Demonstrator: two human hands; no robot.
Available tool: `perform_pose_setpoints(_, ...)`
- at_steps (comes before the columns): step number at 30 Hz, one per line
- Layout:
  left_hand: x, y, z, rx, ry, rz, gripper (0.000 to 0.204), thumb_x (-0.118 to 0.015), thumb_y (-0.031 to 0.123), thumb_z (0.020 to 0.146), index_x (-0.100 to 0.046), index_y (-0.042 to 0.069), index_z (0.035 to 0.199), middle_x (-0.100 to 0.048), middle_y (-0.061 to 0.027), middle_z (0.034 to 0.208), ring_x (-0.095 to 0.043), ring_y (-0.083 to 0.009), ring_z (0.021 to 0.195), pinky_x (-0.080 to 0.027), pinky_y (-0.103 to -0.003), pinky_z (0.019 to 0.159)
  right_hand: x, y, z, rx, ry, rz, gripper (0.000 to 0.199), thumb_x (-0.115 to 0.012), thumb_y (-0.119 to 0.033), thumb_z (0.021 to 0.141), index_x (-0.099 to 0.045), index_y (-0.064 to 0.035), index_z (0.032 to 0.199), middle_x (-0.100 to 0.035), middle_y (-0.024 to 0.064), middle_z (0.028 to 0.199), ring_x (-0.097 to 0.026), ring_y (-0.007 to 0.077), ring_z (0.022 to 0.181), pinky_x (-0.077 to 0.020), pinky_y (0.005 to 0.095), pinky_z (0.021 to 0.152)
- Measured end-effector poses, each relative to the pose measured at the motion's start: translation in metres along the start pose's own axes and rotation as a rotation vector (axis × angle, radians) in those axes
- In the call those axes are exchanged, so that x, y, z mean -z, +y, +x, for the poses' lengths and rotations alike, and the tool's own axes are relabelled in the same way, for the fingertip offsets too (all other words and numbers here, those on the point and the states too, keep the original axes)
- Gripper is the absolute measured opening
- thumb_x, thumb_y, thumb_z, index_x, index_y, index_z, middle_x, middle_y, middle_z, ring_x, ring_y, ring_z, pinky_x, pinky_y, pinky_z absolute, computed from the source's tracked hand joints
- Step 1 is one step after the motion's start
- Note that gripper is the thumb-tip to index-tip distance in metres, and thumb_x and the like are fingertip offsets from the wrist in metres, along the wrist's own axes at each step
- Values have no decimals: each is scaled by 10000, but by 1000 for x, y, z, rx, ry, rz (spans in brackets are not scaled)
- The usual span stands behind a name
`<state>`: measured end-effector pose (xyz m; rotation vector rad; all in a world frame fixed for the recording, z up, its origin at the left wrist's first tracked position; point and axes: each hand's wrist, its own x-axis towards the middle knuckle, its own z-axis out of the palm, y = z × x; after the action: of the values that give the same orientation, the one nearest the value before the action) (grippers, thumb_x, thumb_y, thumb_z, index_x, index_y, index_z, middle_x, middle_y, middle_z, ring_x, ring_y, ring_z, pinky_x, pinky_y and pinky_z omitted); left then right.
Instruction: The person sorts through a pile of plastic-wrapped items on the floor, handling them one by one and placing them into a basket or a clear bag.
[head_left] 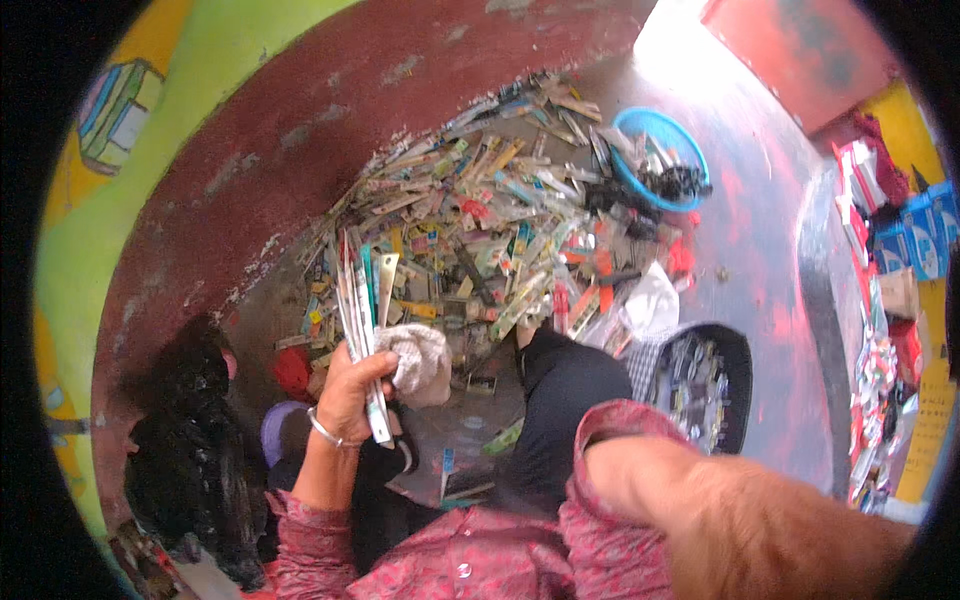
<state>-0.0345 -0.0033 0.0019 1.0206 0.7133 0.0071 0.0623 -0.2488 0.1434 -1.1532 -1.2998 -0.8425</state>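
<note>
My left hand [345,400] is closed round a bundle of long, flat, ruler-like strips [355,300], mostly white, with a teal one and a cream one with a hole near its end. Against the thumb side of this hand is a crumpled whitish cloth [418,362]; whether the fingers hold it too is not clear. Past the bundle, a wide heap of similar strips and plastic scraps [440,210] covers the floor. My bare right arm [720,500] looms large at the lower right, and its hand lies outside the picture.
A blue basin [660,160] with scraps stands beyond the heap. A dark tub [705,390] of small pieces sits right of my knee [575,385]. Black plastic bags [190,440] lie at the left. A maroon wall base [200,200] curves behind; packets [880,390] line the right.
</note>
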Motion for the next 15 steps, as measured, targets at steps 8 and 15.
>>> perform_pose_setpoints(8,-8,3,-7,3,50,3,336,-596,122,707,-516,-14,1003,-551,9,702,-466,-25,469,-397,-137,408,1,6,0,-3,1,38,354,-348,-314,884,-481,-6,997,-492,68,704,-476,151,577,-391,273,497)
perform_pose_setpoints(15,6,0,6,36,58,50,174,-605,121,714,-529,38,847,-513,30,625,-463,-32,437,-402,-158,407,4,11,9,-40,-20,65,345,-354,-304,886,-479,-5,1006,-490,66,699,-473,146,569,-390,265,487)
